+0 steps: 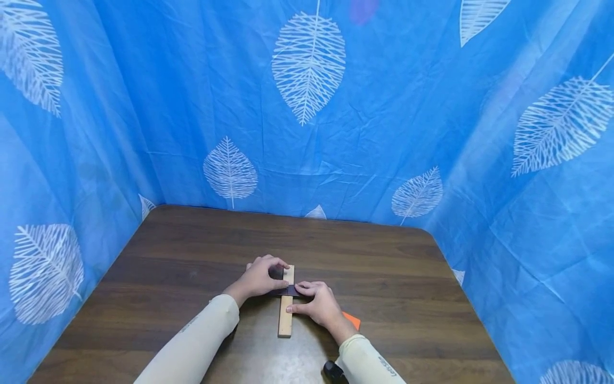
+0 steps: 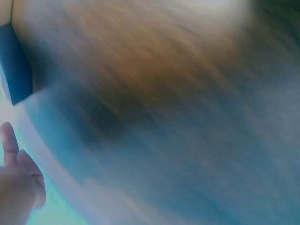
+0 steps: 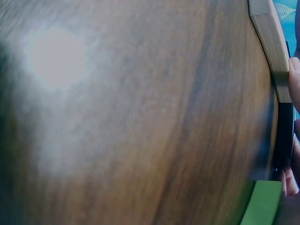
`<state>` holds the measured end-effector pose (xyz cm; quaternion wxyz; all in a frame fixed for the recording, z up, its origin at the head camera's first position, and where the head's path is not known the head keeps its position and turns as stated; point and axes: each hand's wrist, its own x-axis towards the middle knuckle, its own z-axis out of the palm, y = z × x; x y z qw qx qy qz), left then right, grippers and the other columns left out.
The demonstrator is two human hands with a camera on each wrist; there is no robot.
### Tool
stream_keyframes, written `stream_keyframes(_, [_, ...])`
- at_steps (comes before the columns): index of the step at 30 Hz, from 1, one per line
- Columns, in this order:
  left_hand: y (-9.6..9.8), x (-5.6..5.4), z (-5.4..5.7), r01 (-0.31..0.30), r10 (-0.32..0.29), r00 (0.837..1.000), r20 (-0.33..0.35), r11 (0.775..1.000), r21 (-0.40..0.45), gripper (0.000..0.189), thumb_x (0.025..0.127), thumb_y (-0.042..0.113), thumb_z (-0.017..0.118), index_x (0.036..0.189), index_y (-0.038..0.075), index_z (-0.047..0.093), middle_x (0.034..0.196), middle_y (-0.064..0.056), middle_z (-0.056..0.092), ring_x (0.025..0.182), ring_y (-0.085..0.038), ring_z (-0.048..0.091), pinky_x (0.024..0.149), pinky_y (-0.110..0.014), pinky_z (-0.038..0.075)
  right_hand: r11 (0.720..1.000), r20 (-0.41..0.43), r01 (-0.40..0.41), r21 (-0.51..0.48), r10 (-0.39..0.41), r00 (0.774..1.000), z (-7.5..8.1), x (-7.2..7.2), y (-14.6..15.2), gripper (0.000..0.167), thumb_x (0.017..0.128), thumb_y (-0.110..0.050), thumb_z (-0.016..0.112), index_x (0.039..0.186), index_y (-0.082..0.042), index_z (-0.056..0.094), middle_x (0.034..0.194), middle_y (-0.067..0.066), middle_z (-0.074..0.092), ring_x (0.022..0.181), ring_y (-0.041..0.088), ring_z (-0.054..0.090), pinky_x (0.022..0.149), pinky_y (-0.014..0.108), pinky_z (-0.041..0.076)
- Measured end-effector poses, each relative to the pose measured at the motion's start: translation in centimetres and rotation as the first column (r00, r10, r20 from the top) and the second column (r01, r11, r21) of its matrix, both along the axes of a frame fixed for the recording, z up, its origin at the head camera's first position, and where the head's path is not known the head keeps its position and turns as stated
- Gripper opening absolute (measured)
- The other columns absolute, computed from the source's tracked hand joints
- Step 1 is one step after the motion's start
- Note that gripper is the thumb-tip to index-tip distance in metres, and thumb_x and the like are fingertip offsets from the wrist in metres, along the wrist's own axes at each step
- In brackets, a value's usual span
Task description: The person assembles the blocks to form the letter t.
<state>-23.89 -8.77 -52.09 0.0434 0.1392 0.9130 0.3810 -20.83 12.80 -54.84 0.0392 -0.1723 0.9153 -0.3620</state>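
L hand [image 1: 259, 277], R hand [image 1: 320, 306] at wood strip [image 1: 285, 322], well off tbl's back edge [image 1: 297, 219].

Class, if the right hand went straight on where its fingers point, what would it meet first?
Likely the left hand, its thumb tip just ahead near the dark bar; depth is unclear.
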Motion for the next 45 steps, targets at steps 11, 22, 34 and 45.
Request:
stream_keyframes(11, [-0.3,0.8,-0.9,0.019,-0.022,0.995,0.098,0.999,0.029,0.040,0.068,0.036,0.094,0.101,0.029,0.074,0.116,0.004,0.063,0.108,-0.025,0.046,0.091,-0.057,0.025,1.000,-0.023,-0.007,-0.002,0.007,1.000,0.2,0.2,0.1,0.066,0.072,-0.044,0.091,0.123,-0.007,0.072,0.127,0.008,0.068,0.122,0.033,0.056,0.103,0.049,0.041])
stream_keyframes(22, [0.7,1.0,-1.4,0.011,-0.014,0.995,0.099,1.000,0.029,0.042,0.068,0.038,0.094,0.103,0.030,0.073,0.120,0.006,0.062,0.110,-0.026,0.044,0.090,-0.056,0.023,0.995,0.001,-0.048,-0.085,0.048,0.999,0.6,0.0,1.6,0.062,0.076,-0.041,0.088,0.125,-0.006,0.072,0.128,0.009,0.067,0.123,0.033,0.057,0.103,0.051,0.041])
stream_keyframes(34, [0.2,1.1,-1.4,-0.020,0.019,0.992,0.124,1.000,0.011,0.042,0.067,0.036,0.095,0.103,0.031,0.072,0.119,0.008,0.062,0.112,-0.026,0.043,0.093,-0.056,0.022,0.941,0.123,0.155,-0.301,-0.123,0.985,2.4,0.5,4.8,0.051,0.079,-0.024,0.089,0.122,-0.002,0.072,0.120,0.014,0.070,0.109,0.029,0.067,0.089,0.040,0.053])
stream_keyframes(45, [0.0,1.0,-1.4,-0.028,0.027,0.988,0.149,1.000,0.005,0.041,0.068,0.035,0.095,0.102,0.032,0.072,0.121,0.009,0.061,0.114,-0.026,0.042,0.096,-0.056,0.021,1.000,-0.014,-0.007,0.007,0.007,1.000,1.7,2.3,7.5,0.049,0.059,-0.037,0.098,0.098,-0.013,0.080,0.094,-0.005,0.075,0.090,0.014,0.067,0.080,0.031,0.052])
